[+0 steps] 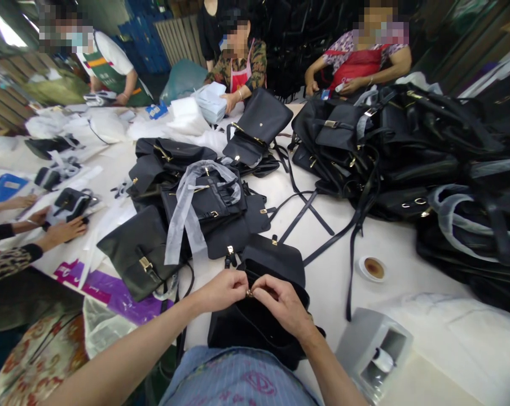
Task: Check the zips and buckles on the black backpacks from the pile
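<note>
A black bag stands in front of my body, its flap folded back and its dark mouth open. My left hand is closed in a pinch at the edge of the bag's mouth. Against it, my right hand pinches too, its fingertips almost touching the left ones. Between the fingertips shows a small gold-coloured metal piece; its exact kind is too small to make out. A gold clasp sits on the folded flap. Just beyond lies a black bag with a white wrapping strip.
More black bags lie on the white table, with a large heap at right. Near my right arm are a small cup of brown liquid and a grey tape dispenser. Co-workers' hands handle a bag at left; several people work opposite.
</note>
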The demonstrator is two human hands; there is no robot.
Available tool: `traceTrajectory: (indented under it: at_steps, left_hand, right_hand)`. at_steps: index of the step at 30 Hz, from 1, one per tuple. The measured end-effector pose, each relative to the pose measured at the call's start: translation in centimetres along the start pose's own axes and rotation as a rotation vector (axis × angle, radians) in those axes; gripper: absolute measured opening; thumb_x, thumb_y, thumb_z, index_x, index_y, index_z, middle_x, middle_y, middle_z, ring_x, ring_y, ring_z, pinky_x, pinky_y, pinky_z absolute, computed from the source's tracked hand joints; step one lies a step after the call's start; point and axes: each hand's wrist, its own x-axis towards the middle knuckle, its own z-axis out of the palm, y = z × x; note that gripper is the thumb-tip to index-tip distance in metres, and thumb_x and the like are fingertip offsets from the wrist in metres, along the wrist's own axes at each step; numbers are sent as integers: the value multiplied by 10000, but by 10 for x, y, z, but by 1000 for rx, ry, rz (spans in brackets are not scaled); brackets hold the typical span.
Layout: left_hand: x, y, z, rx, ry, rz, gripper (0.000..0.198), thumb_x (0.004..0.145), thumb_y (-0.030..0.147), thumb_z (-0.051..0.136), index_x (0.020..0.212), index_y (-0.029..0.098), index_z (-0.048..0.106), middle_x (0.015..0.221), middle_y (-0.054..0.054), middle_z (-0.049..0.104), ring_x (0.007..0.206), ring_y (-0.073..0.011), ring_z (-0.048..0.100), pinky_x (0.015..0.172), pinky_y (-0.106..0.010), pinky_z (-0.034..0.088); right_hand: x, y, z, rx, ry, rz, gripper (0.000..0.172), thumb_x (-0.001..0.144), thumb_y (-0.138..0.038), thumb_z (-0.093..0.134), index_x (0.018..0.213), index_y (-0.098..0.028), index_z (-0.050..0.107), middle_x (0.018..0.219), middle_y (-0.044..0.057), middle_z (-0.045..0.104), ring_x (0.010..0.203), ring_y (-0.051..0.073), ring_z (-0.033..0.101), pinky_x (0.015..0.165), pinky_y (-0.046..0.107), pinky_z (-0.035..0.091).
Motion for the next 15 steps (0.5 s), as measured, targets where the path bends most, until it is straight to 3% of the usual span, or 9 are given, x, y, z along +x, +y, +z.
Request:
traceTrajectory:
  at_steps: [3, 7, 10, 12, 15]
  left_hand:
    - [-4, 2, 2, -56, 32, 1, 80, 698, 198, 498, 630, 168, 527, 584, 54, 450, 581, -99, 382, 540, -212, 288]
    - [-9, 3, 0, -207, 52, -45, 137, 749, 298, 440, 686, 190, 495, 514, 70, 374, 491, -99, 332, 480, -214, 264]
    - [-17, 10, -10, -441, 54, -70, 148, 741, 348, 458, 704, 204, 458, 478, 90, 300, 433, -91, 235, 436, -217, 189]
    - [-28, 14, -22, -523, 88, -19, 198, 739, 363, 495, 647, 190, 469, 517, 57, 377, 482, -97, 315, 483, -223, 261]
    - [-55, -1, -37, -248, 174, 0, 329, 793, 403, 489, 555, 176, 473, 621, 7, 467, 629, -134, 443, 633, -252, 361]
  right_hand:
    - [-3, -3, 0, 51, 24, 93, 154, 807, -342, 639, 759, -197, 621, 689, -28, 586, 644, 128, 528, 608, 244, 415]
    - [-7, -2, -1, 98, -20, 93, 221, 898, -376, 506, 928, -214, 653, 846, 8, 659, 801, 159, 605, 754, 282, 480]
    - [-8, 4, 1, 120, -48, 82, 232, 825, -292, 604, 1044, -219, 629, 967, 28, 665, 921, 182, 630, 857, 319, 509]
    - [-9, 11, 3, 117, -48, 65, 299, 765, -202, 632, 1064, -215, 620, 992, 36, 654, 949, 187, 634, 884, 335, 522]
    - [-9, 21, 3, 140, -44, 57, 350, 764, -129, 546, 1100, -212, 600, 1015, 49, 645, 984, 184, 633, 926, 362, 519]
